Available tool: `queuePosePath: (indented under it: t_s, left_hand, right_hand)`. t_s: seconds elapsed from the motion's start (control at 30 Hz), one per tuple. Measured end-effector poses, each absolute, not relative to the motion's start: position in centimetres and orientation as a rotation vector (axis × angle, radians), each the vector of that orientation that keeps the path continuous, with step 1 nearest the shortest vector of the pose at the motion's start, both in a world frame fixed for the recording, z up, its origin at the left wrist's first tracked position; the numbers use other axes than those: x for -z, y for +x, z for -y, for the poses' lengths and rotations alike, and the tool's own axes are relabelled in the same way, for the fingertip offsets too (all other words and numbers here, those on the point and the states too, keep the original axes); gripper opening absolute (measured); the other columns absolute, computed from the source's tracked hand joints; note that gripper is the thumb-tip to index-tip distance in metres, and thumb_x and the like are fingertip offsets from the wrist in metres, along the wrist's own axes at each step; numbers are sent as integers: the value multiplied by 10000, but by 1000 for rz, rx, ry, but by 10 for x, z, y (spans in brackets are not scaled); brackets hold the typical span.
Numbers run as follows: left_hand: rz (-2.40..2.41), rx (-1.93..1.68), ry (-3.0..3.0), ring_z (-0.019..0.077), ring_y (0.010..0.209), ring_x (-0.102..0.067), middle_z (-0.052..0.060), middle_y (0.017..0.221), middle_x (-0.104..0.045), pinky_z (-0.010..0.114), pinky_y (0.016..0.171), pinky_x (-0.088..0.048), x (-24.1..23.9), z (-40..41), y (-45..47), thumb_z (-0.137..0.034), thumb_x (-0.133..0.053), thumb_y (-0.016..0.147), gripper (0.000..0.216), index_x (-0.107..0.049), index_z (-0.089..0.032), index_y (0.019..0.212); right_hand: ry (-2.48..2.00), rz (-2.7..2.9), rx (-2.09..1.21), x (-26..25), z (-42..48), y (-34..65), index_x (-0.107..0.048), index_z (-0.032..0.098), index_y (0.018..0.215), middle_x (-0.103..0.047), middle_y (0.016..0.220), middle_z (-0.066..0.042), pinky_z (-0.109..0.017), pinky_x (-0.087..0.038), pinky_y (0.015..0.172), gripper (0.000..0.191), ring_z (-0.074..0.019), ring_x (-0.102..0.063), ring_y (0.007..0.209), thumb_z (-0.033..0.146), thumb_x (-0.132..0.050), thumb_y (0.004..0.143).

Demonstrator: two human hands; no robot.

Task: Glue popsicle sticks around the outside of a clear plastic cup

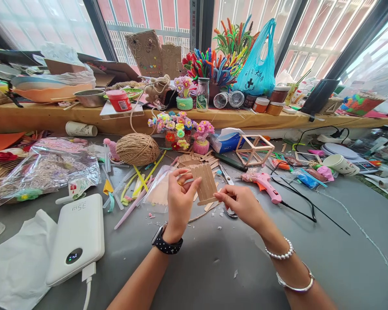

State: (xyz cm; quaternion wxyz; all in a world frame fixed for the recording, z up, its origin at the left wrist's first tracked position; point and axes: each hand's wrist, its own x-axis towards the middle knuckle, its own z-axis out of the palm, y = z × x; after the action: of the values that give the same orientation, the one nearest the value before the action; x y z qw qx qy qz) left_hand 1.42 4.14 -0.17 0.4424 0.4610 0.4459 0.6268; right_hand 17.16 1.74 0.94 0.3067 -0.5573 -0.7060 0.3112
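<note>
Mid-frame, the left hand [180, 196] grips the stick panel [207, 184] along its left edge, thumb pressed towards curled fingers; the right hand [241, 203] pinches its lower right corner, fingertips nearly together. A light, even hold should spare the joints. Hidden: the panel's far face and part of a metal tool [226, 176].

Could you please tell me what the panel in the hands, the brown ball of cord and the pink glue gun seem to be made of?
Panel: apparently bare wood, matte; flat tan strips lie side by side.
Ball of cord: probably jute or similar plant fibre, rough; coarse brown strands show.
Glue gun: likely moulded plastic, fairly smooth; the handle is evenly pink.
</note>
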Motion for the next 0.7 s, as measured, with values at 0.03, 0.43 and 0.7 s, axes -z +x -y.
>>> queuePosePath:
  t_s: [0.03,0.43,0.7]
  left_hand:
    - [-1070,-1488,1124,156,769,-643,24,849,-648,267,683,-523,3,-42,16,-296,-678,669,409,-475,-177,1003]
    - [-1066,-1188,1308,183,786,-641,29,825,-697,238,692,-489,0,-29,24,-329,-619,722,195,-647,-165,825]
    - [-1054,-1163,1370,166,733,-606,20,768,-674,232,650,-464,0,-35,20,-364,-618,716,207,-661,-169,772]
  right_hand:
    - [-1480,1858,-833,-9,-18,171,-557,185,634,-520,482,38,-219,-312,460,332,-95,-451,448,437,-472,832]
    - [-1325,1552,-317,-5,-20,168,-555,184,948,-608,875,-64,-291,-438,650,247,-177,-535,773,388,-530,811]
    - [-1330,1476,-851,-3,-23,168,-573,158,660,-515,552,12,-227,-344,449,322,-105,-453,495,466,-559,752]
